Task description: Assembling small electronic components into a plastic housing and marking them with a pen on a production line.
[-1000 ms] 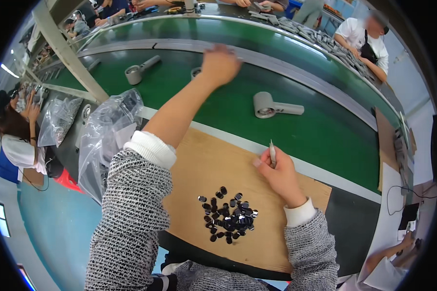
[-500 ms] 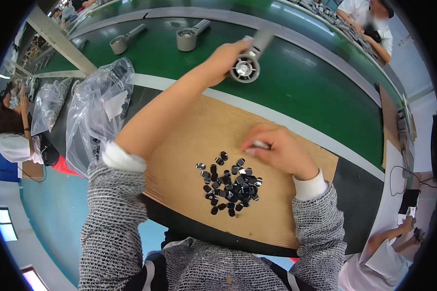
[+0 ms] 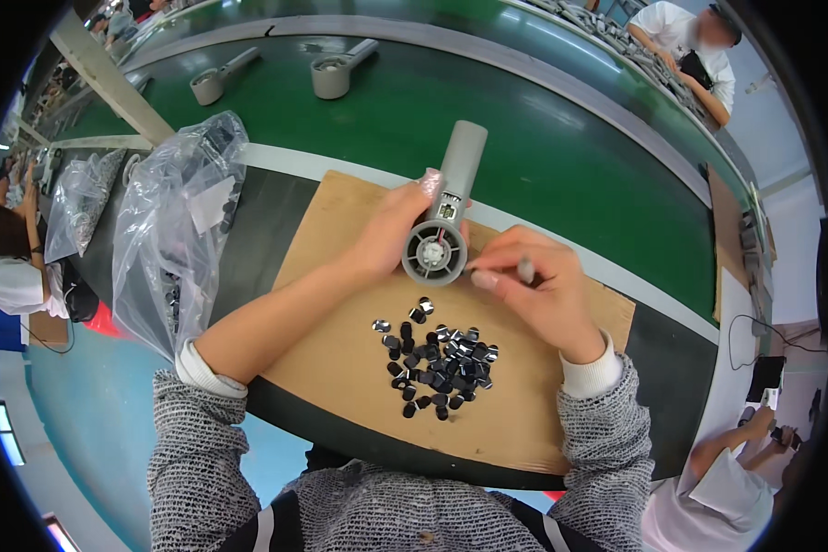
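My left hand (image 3: 403,221) is wrapped round a grey plastic housing (image 3: 465,152) with a tubular handle and a round, spoked head. The handle points away from me, and the head faces up, showing a white part and a bit of red inside. Just right of the head is my right hand (image 3: 534,285), its thumb and fingers pinched together. A small grey piece (image 3: 525,270) shows among those curled fingers; its full shape is hidden. Below both hands, a loose pile of small shiny black pieces (image 3: 442,368) with rounded ends lies on a brown board (image 3: 331,340).
Beyond the board runs a green conveyor belt (image 3: 598,202), carrying two similar grey housings (image 3: 331,78) at the far left. Clear plastic bags (image 3: 170,230) lie left of the board. Other people (image 3: 699,55) work across the belt and at both sides.
My left hand has brought the grey housing from over the belt toward me, above the board's far edge. My right hand has shifted slightly right, and the housing's head now sits beside its fingertips.
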Demonstrator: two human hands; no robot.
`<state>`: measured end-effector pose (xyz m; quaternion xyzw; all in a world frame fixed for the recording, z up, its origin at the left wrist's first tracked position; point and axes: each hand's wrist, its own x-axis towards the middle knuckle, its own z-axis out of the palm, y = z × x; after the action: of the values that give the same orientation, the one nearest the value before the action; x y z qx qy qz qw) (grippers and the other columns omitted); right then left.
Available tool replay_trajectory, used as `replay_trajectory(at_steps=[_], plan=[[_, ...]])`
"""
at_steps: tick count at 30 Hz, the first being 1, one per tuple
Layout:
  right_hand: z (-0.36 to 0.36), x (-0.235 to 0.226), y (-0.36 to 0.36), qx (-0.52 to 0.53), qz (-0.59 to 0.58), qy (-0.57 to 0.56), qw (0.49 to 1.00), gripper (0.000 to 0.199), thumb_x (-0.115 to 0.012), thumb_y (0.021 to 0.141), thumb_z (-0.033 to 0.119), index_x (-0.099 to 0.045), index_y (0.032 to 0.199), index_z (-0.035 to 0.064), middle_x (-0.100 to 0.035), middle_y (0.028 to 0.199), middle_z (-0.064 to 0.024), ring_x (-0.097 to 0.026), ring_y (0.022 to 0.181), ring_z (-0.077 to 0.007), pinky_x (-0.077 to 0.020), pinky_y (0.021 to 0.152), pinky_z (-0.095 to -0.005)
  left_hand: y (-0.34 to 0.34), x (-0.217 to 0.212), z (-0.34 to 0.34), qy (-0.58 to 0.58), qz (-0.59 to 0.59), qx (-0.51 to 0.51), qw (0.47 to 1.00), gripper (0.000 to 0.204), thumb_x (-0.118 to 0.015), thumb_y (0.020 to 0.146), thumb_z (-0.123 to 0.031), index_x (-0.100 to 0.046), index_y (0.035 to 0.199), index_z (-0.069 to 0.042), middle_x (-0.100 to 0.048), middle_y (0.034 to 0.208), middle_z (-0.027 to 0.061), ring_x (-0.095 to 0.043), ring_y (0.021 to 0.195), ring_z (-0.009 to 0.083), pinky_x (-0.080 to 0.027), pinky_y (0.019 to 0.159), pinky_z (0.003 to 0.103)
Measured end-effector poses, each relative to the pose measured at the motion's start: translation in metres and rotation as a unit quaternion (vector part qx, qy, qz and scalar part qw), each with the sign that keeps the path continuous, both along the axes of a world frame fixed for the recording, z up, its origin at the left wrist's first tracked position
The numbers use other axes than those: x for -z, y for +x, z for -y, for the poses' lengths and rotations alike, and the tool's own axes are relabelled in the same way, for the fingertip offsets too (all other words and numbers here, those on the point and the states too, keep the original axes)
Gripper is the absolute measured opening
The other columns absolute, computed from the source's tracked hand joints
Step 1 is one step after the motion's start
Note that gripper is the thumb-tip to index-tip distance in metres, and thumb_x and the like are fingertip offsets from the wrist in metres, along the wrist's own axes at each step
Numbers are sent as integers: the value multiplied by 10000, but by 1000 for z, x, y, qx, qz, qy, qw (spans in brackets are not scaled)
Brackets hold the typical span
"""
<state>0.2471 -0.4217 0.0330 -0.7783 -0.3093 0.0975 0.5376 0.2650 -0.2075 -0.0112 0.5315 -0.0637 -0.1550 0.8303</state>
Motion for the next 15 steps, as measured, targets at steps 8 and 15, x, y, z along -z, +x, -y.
replay_trajectory(at_steps=[8, 15], plan=[[-3, 2, -1, 161, -42, 81, 983, 88, -678, 868, 52, -700, 924, -12, -619, 844, -7, -524, 697, -36, -410, 586, -191, -11, -7, 12, 81, 43, 22, 996, 418, -368, 1032, -400, -535, 999, -18, -635, 838, 87, -609, 720, 122, -515, 658, 272], [-2, 18, 4, 208, -49, -26, 977, 121, -705, 847, 49, -701, 958, 0, -631, 822, 6, -525, 686, -23, -392, 568, -182, -10, -3, 10, 41, 15, 7, 999, 394, -360, 1037, -370, -534, 980, -21, -629, 822, 70, -592, 718, 104, -507, 660, 260]])
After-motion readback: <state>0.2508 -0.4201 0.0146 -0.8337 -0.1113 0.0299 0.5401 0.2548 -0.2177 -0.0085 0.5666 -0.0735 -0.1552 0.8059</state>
